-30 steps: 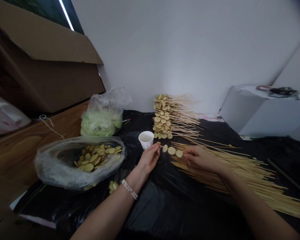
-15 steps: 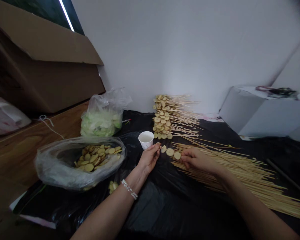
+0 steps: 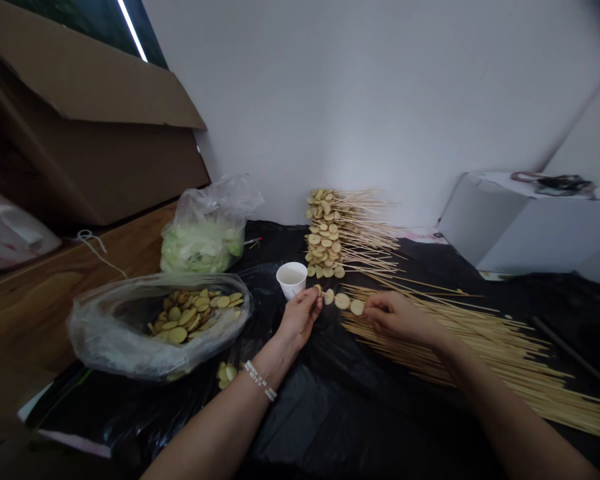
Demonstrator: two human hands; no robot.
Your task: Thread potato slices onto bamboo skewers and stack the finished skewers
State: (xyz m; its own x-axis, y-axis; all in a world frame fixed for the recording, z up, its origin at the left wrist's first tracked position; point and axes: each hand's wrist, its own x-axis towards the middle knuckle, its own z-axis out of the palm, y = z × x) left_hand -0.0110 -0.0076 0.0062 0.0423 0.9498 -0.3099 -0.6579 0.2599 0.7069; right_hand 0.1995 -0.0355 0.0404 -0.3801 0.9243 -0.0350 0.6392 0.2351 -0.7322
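Between my hands runs a thin skewer carrying several round pale slices (image 3: 342,301). My left hand (image 3: 303,313), with a beaded bracelet at the wrist, pinches a slice at the left end. Around the skewer's right part the fingers of my right hand (image 3: 391,316) are closed, just beside the last slice. Directly behind my left hand stands a white paper cup (image 3: 292,280). Under my right hand lies a wide spread of bare wooden skewers (image 3: 480,353). Loaded skewers are stacked behind, their slices (image 3: 324,243) facing left and sticks pointing right.
An open plastic bag (image 3: 105,340) of slices lies at the left, with a few loose slices (image 3: 227,373) by my left forearm. Behind it sits a bag of green vegetable (image 3: 203,240). A cardboard box (image 3: 130,160) stands back left, a white box (image 3: 540,227) at the right.
The slices on the skewer have shifted slightly right. The slice at my left fingers now shows its flat face more. Both hands have hardly moved.
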